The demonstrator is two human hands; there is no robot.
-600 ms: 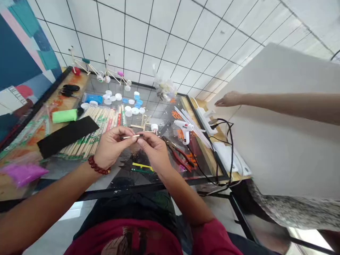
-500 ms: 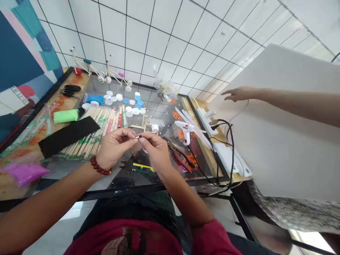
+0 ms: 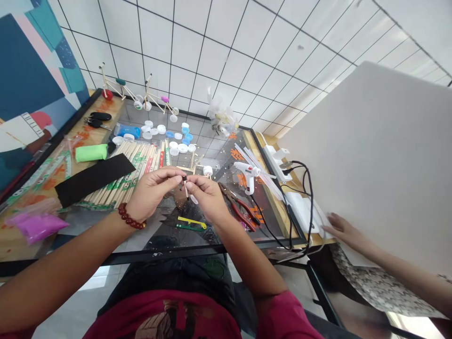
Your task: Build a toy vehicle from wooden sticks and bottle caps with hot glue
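Note:
A short pale stick (image 3: pixel 186 189) with dark ends hangs between my hands, tilted nearly upright. My left hand (image 3: pixel 153 192), with a red bead bracelet at its wrist, pinches the dark top end. Thumb and fingers of my right hand (image 3: pixel 207 194) close on the same stick from the right. Just behind my fingers are a wooden stick frame (image 3: pixel 192 168) and a white cap wheel (image 3: pixel 207 171). Below my hands, a yellow and green cutter (image 3: pixel 190 224) lies on the glass table. Red-handled pliers (image 3: pixel 243 212) rest right of my right hand.
Bundled chopsticks (image 3: pixel 123 183), a black sheet (image 3: pixel 95 180) and green clay (image 3: pixel 91 152) are at left. Bottle caps (image 3: pixel 182 148) lie behind. A glue gun (image 3: pixel 248 175), cables and a power strip (image 3: pixel 275 162) are right. Another person's hand (image 3: pixel 341 227) touches the right edge.
The small stick has turned from roughly level to nearly upright between my fingers. The other person's hand has moved down from the white board to the table's right edge.

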